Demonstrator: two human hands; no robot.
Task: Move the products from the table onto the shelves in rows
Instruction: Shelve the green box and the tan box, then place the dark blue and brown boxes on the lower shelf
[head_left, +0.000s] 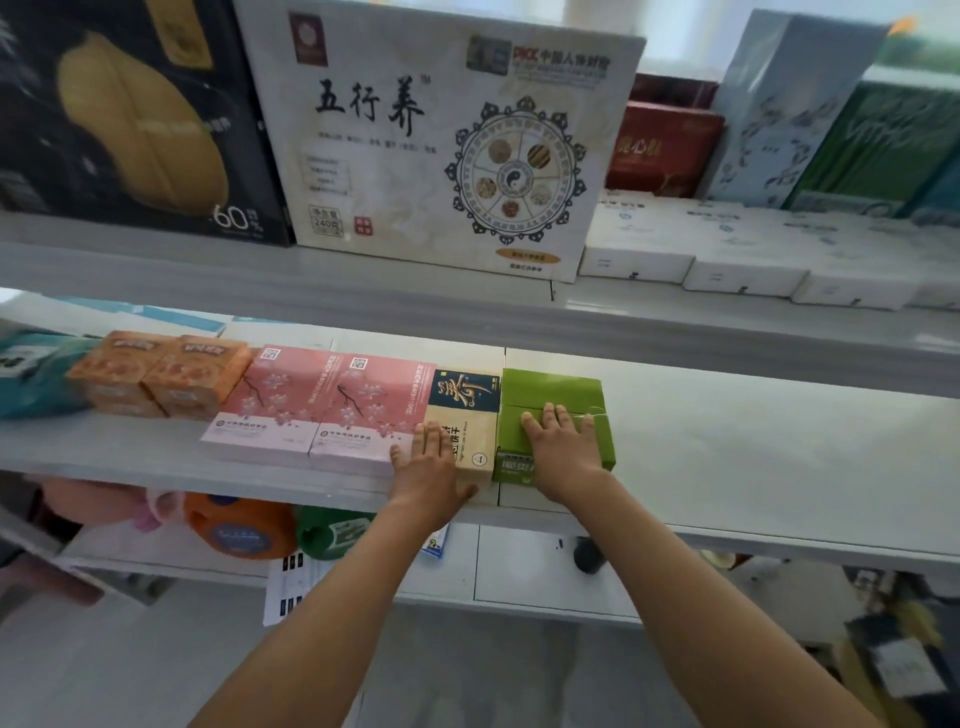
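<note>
Green box (553, 415): lies flat on the middle shelf (753, 441), last at the right end of a row of products, its front face level with the shelf's front edge. A seam across its top suggests two green boxes set one behind the other; whether it is one or two cannot be told.

Right hand (563, 441): lies palm down on top of the green box, fingers straight and slightly spread, curled round nothing.

Navy-and-beige box (465, 415): just left of the green box and touching it, lying flat, dark panel to the rear and beige panel to the front.

Left hand (428, 467): rests flat at the front of the row, fingers straight and close together, lying over the seam between the navy-and-beige box and the pink box beside it; the heel of the hand sits at the shelf edge. It grips nothing.

Pink blossom boxes (322, 410): two, side by side and touching, left of the navy-and-beige box.

Orange boxes (166, 374): two, side by side, further left, set a little further back.

Teal package (36, 374): at the far left end of the row, blurred.

Upper shelf (363, 296): a black box with a gold shape (135, 119), a large white gift box with a round emblem (441, 150), a red box (662, 148), flat white boxes (737, 260), and tall pale blue and green cartons (831, 119).

Lower shelf (519, 582): an orange jug (239, 530) and a green container (332, 532), partly hidden.
</note>
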